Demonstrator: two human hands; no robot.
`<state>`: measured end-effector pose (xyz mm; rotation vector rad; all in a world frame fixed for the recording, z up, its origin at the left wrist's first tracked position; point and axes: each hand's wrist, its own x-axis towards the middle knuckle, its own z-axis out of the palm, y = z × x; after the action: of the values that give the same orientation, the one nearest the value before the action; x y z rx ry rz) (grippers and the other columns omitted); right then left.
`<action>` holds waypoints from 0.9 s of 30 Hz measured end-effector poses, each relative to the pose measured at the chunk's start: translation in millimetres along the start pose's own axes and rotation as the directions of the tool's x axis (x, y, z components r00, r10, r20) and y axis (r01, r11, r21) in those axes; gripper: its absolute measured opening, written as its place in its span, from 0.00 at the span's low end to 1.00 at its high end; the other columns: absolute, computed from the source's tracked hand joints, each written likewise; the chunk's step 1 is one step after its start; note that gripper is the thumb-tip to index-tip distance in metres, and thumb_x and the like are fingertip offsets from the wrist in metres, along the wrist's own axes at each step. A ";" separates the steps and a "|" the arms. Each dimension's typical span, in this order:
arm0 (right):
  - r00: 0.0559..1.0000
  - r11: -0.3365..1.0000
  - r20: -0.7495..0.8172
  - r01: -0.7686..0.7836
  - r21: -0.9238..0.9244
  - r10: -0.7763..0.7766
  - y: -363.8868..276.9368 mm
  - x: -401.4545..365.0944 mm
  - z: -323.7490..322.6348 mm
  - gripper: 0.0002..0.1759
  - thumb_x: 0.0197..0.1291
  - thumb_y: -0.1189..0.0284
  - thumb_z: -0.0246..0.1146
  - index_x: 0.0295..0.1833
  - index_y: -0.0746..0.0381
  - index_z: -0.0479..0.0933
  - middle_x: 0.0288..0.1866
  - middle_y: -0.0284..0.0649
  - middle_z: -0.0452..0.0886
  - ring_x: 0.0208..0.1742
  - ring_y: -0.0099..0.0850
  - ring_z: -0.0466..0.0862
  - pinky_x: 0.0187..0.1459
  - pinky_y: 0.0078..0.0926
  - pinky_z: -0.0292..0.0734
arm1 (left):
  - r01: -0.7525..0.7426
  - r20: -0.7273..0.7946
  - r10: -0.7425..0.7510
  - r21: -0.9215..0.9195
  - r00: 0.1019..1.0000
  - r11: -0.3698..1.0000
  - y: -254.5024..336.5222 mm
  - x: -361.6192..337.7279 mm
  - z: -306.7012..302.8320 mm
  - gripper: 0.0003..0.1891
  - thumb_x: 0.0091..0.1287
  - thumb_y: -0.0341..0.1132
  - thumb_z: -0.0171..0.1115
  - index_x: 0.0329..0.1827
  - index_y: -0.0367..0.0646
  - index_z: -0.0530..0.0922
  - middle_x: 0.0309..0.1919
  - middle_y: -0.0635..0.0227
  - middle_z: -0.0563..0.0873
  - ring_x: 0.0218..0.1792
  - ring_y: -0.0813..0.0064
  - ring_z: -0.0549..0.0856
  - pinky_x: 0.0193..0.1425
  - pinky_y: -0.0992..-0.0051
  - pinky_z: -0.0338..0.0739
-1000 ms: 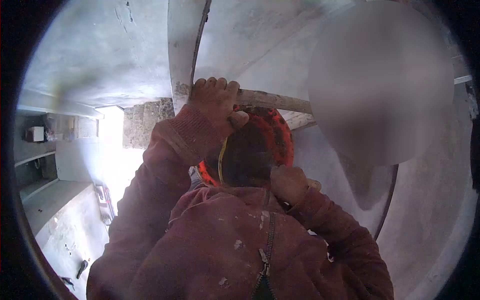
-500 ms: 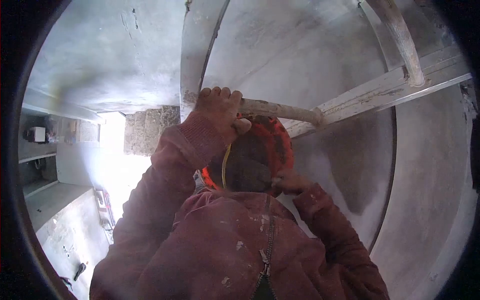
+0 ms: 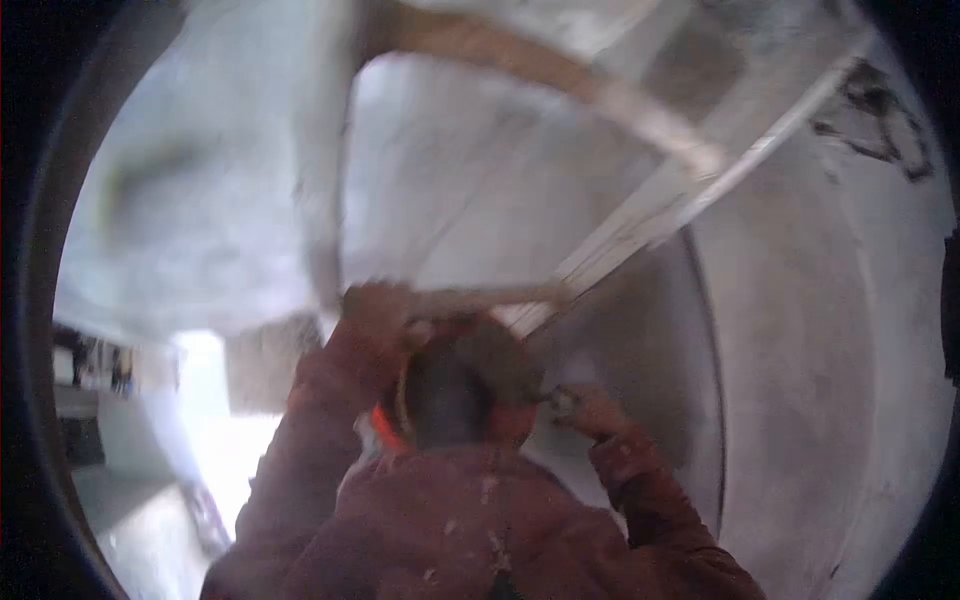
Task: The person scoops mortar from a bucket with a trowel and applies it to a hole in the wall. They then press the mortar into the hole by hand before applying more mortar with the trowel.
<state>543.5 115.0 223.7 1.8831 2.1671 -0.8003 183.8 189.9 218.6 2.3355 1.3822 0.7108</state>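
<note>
My left hand [image 3: 375,315] is closed around the left end of a ladder rung [image 3: 480,298]. Just below it hangs or rests a bucket with an orange-red rim [image 3: 390,428] and a dark inside; what carries it is hidden. At the bucket's right side, my right hand [image 3: 588,412] is closed on the handle of what looks like a trowel. The trowel's grey-brown blade [image 3: 505,365] lies over the bucket's opening. Blur hides its edges and anything on it.
A higher rung [image 3: 520,60] crosses above, joining the ladder's pale side rails [image 3: 640,225]. Grey plastered wall [image 3: 800,350] stands behind and to the right. Bright floor [image 3: 235,450] and shelves [image 3: 80,400] show far below at left.
The camera view has tilted upward, so the ladder, hands and bucket appear lower. My right hand has come out of the bucket with the trowel. My left hand keeps its hold on the rung.
</note>
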 end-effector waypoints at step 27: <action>0.947 0.481 -0.320 0.269 0.835 0.027 -116.6 -76.1 -171.4 0.20 0.54 0.80 0.56 0.54 0.66 0.66 0.36 0.41 0.76 0.35 0.27 0.75 0.31 0.21 0.73 | -0.036 0.102 0.000 0.350 0.995 0.936 -26.7 1.6 28.7 0.30 0.43 0.61 0.61 0.37 0.44 0.77 0.33 0.61 0.80 0.38 0.59 0.80 0.42 0.59 0.72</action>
<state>484.5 125.3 436.2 2.3698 2.2613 -2.1344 181.8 203.0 181.7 2.6141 1.5504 0.3643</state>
